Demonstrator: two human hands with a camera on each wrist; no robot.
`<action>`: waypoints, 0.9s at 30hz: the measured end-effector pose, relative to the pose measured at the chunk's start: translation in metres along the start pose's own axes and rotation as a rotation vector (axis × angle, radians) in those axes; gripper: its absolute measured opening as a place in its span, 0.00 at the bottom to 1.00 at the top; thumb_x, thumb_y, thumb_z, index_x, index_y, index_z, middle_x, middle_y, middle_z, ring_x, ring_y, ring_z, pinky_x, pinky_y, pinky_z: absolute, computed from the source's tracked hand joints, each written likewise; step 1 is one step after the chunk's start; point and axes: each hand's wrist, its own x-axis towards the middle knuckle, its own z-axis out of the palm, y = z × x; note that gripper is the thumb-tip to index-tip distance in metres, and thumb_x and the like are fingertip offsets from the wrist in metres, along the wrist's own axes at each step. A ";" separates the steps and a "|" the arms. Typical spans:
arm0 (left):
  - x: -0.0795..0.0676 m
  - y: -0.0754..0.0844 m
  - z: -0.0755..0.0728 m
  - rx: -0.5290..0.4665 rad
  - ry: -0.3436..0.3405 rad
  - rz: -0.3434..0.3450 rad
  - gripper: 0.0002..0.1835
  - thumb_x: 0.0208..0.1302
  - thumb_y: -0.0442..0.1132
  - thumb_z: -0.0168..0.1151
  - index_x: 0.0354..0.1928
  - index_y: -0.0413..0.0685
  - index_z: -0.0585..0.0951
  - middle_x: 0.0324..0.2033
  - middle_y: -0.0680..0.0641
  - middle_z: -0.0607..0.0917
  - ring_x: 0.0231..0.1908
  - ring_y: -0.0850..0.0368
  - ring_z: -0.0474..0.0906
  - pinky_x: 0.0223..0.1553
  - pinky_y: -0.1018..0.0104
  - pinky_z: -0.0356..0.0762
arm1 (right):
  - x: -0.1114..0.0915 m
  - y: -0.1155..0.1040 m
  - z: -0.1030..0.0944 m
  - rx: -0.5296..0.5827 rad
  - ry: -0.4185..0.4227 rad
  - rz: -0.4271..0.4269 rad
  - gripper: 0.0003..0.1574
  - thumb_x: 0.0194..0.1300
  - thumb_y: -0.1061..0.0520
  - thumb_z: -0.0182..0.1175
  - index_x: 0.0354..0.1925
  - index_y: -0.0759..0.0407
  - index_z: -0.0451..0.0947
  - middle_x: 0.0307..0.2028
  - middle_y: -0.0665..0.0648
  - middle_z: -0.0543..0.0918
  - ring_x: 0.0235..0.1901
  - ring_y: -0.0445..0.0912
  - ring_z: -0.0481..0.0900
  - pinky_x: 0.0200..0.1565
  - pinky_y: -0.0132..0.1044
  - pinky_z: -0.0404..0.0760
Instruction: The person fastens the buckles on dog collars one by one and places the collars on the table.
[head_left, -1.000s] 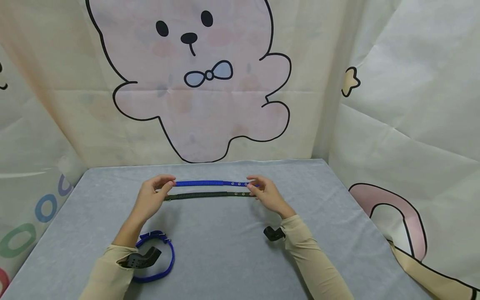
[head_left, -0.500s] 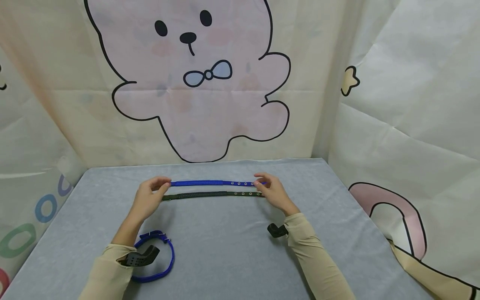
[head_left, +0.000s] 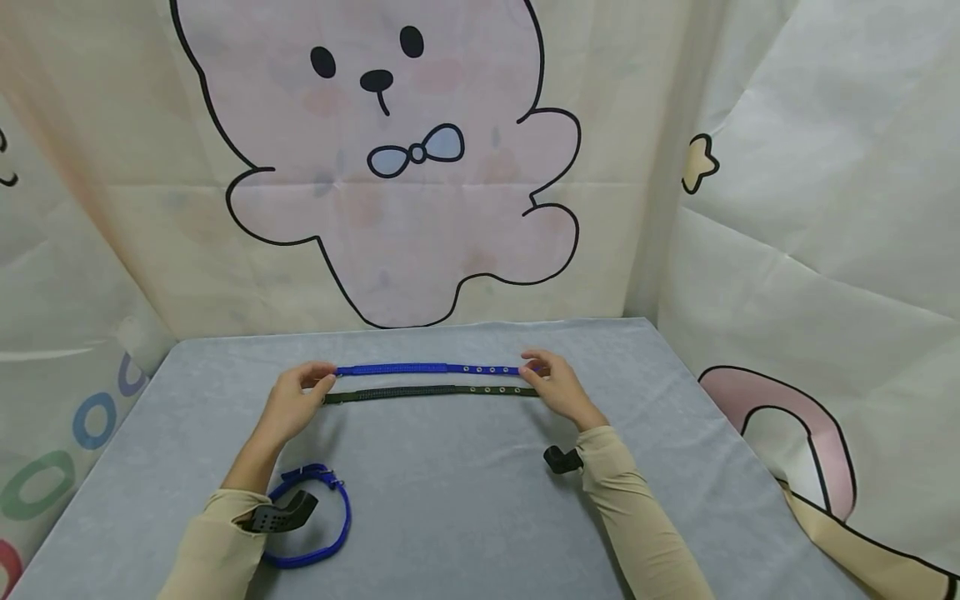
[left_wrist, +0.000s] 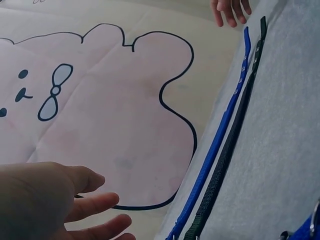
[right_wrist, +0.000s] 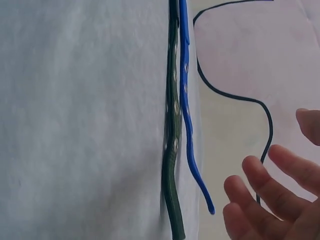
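Note:
A blue collar [head_left: 397, 368] with metal eyelets lies stretched out straight across the back of the table. Just in front of it, nearly parallel, runs a dark green collar [head_left: 405, 392]. My left hand [head_left: 294, 400] hovers by their left ends, fingers loosely bent; the left wrist view shows the hand [left_wrist: 75, 205] apart from both collars. By the eyelet ends is my right hand [head_left: 558, 389]. The right wrist view shows its relaxed fingers [right_wrist: 260, 175] spaced from the blue collar's tip. In the head view the hands cover the collars' outer ends.
A second blue collar [head_left: 347, 517], buckled into a loop, lies beside my left forearm, partly hidden by the wrist camera [head_left: 283, 512]. Grey cloth covers the table [head_left: 450, 500]. Printed fabric walls [head_left: 420, 250] stand behind and at both sides.
My right hand has moved right and my left hand slightly left, uncovering more of both collars, including more eyelets. The collars have stayed in place.

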 end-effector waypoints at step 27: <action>0.003 -0.016 -0.009 -0.025 -0.206 -0.181 0.29 0.81 0.48 0.45 0.73 0.34 0.65 0.70 0.23 0.65 0.70 0.26 0.61 0.66 0.33 0.66 | -0.002 0.015 -0.012 -0.115 -0.176 0.152 0.31 0.77 0.50 0.55 0.68 0.67 0.69 0.60 0.72 0.78 0.59 0.65 0.77 0.57 0.58 0.78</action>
